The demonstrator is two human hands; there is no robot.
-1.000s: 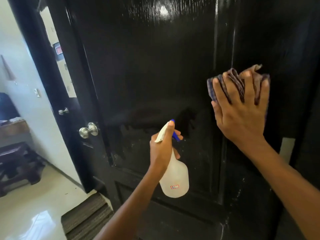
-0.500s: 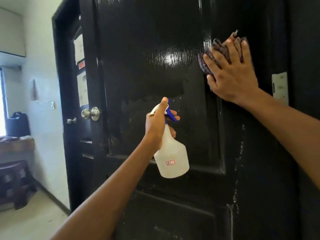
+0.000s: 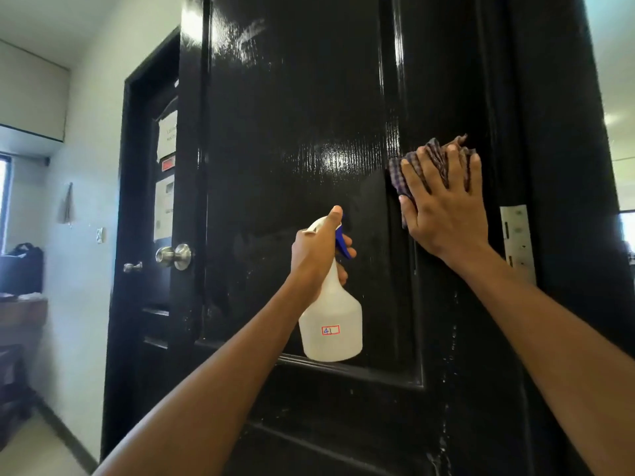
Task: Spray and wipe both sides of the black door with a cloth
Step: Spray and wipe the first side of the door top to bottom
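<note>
The glossy black door [image 3: 302, 115] fills the middle of the view, open, with a wet sheen on its upper panel. My right hand [image 3: 446, 207] presses a bunched checked cloth [image 3: 434, 156] flat against the door's right stile, fingers straight and spread. My left hand [image 3: 319, 249] grips the neck of a white spray bottle [image 3: 331, 324] with a blue trigger, held upright just in front of the panel's lower part. The bottle's nozzle points at the door.
A silver door knob [image 3: 175, 256] sits on the door's left edge. A metal hinge plate [image 3: 517, 242] is on the right by my wrist. Behind, a second black door [image 3: 147, 201] carries paper notices. A dark bag [image 3: 22, 266] rests on furniture at far left.
My right hand with the cloth has slid along the door's right side. My left hand keeps its hold on the bottle. The view has tilted upward, so the floor mat is out of sight.
</note>
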